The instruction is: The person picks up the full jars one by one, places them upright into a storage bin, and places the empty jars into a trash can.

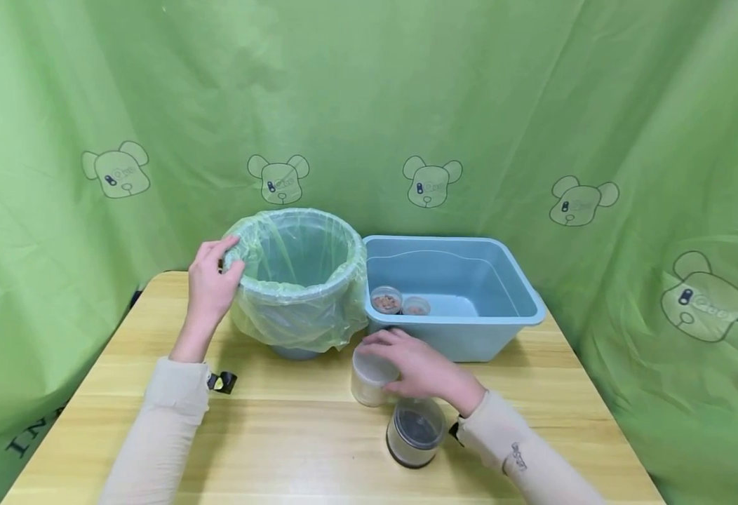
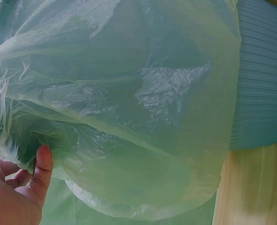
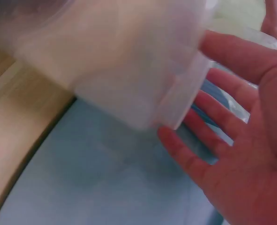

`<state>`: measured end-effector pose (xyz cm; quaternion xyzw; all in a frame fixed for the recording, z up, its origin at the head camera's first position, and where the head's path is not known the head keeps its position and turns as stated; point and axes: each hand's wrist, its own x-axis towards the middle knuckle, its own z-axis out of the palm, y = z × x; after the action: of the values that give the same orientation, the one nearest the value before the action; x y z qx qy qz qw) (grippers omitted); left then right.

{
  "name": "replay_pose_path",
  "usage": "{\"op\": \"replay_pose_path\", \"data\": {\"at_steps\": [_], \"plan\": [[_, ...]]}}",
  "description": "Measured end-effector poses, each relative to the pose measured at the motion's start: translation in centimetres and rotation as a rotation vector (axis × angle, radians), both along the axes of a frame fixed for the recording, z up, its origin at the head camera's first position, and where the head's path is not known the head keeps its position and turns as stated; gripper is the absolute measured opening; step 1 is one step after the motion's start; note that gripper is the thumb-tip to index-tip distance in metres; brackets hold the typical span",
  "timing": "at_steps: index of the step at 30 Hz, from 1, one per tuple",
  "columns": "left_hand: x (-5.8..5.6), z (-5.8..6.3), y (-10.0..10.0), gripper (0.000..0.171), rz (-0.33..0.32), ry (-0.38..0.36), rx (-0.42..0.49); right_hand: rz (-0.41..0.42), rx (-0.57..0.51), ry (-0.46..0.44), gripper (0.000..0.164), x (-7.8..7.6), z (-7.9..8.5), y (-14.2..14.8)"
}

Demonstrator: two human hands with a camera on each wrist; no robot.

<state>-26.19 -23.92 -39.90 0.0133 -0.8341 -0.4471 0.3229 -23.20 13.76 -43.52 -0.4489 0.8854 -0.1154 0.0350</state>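
In the head view, my left hand (image 1: pixel 212 287) grips the left rim of the bin, holding the green plastic bag (image 1: pixel 299 319) that lines it. The left wrist view shows the thumb (image 2: pixel 43 164) against the bag, with the other fingers partly hidden behind it. My right hand (image 1: pixel 416 365) holds a clear, whitish plastic jar (image 1: pixel 367 386) near its top, just in front of the blue tub. In the right wrist view, thumb and fingers lie about the jar (image 3: pixel 129 79), which is blurred. Near that wrist stands a second jar (image 1: pixel 416 431) with a dark top and dark base edge.
A blue rectangular tub (image 1: pixel 501 319) stands right of the lined bin (image 1: pixel 298 352). Inside the tub sit two small clear round containers, one with brownish pieces (image 1: pixel 386 303) and a smaller one (image 1: pixel 416 306). A green curtain (image 1: pixel 356 91) hangs behind the wooden table (image 1: pixel 280 449).
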Motion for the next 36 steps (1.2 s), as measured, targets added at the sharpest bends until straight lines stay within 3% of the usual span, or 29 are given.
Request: {"op": "replay_pose_path", "data": {"at_steps": [9,15,21,25,29,36], "plan": [[0.0,0.1,-0.3,0.049,0.008,-0.011,0.007,0.039,-0.005,0.019,0.073,0.0,0.1,-1.5],[0.1,-0.1,-0.4,0.049,0.009,-0.019,0.005,0.020,0.005,0.044,0.073,-0.2,-0.4,-2.3],[0.2,-0.2,-0.1,0.050,0.001,-0.021,0.014,0.021,0.015,0.041,0.081,0.1,0.0,-2.2],[0.1,-0.3,0.0,0.049,-0.003,-0.003,0.017,0.052,-0.062,-0.002,0.084,0.9,2.2,-1.6],[0.1,-0.3,0.0,0.049,0.000,0.010,0.023,0.117,-0.172,-0.054,0.087,1.9,5.9,-1.2],[0.3,0.0,0.2,0.050,-0.004,0.008,0.024,0.145,-0.463,-0.034,0.090,1.9,12.1,-1.9]]}}
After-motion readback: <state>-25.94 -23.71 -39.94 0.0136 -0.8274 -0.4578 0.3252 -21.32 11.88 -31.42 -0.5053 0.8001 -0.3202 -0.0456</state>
